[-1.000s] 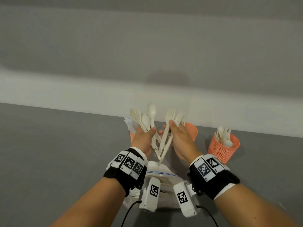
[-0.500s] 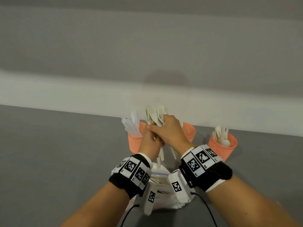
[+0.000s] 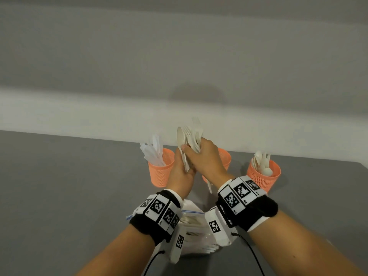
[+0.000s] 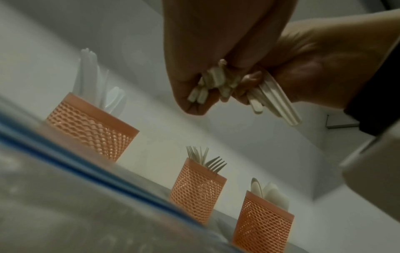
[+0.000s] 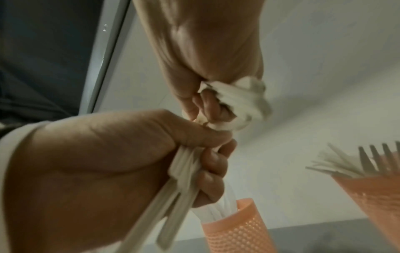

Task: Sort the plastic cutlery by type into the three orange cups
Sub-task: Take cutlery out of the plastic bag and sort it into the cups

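Note:
Both hands meet above the grey table (image 3: pixel 79 196). My left hand (image 3: pixel 182 164) grips a bundle of cream plastic cutlery (image 3: pixel 190 136) by the handles (image 4: pixel 207 85). My right hand (image 3: pixel 201 153) reaches over it and grips several pieces near their heads (image 5: pixel 238 102), whose handles (image 4: pixel 277 102) stick out below. Three orange mesh cups stand behind. The left cup (image 3: pixel 160 172) holds knives (image 4: pixel 93 77), and the right cup (image 3: pixel 263 176) holds spoons (image 4: pixel 270 193). The middle cup (image 3: pixel 226 159), half hidden by my right hand, holds forks (image 4: pixel 207 159).
A clear zip bag (image 3: pixel 194 222) with more cutlery lies on the table under my wrists; its blue seal (image 4: pixel 86 164) shows in the left wrist view. A pale wall (image 3: pixel 179 56) rises just behind the cups.
A second ago each hand held its own fan of cutlery, slightly apart. The right hand has since crossed left onto the left hand's bundle, and the pieces are bunched together.

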Action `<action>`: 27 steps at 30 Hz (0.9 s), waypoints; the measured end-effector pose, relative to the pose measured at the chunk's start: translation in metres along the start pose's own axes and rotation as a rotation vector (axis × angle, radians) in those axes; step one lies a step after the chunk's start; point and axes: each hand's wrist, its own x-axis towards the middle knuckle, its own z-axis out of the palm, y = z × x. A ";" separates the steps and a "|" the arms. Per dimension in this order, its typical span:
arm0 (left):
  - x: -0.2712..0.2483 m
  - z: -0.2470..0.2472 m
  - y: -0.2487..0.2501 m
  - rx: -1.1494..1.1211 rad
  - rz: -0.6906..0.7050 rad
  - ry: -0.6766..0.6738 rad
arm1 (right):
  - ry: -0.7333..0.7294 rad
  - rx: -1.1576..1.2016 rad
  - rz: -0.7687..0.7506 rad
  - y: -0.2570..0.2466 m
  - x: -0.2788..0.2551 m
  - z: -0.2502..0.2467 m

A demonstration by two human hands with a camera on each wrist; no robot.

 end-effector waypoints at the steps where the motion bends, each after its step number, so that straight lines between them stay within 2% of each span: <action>1: 0.000 0.000 0.000 -0.005 0.014 -0.013 | 0.010 0.022 0.016 0.001 0.001 0.000; 9: -0.004 0.000 -0.002 0.046 0.088 -0.039 | 0.094 0.133 0.085 0.003 0.006 0.007; 13: -0.005 -0.001 -0.005 0.013 0.084 -0.047 | 0.033 0.345 0.208 0.002 0.010 0.000; 17: -0.001 -0.005 0.001 -0.121 0.061 -0.108 | -0.062 0.587 0.334 -0.001 0.011 -0.011; 21: 0.001 -0.012 0.006 -0.193 0.018 -0.204 | -0.110 0.619 0.308 0.003 0.018 -0.021; 24: 0.006 -0.019 -0.005 -0.180 -0.069 -0.233 | -0.112 0.696 0.286 0.008 0.026 -0.031; 27: 0.010 -0.023 -0.008 -0.210 -0.149 -0.232 | -0.043 0.870 0.247 0.008 0.036 -0.046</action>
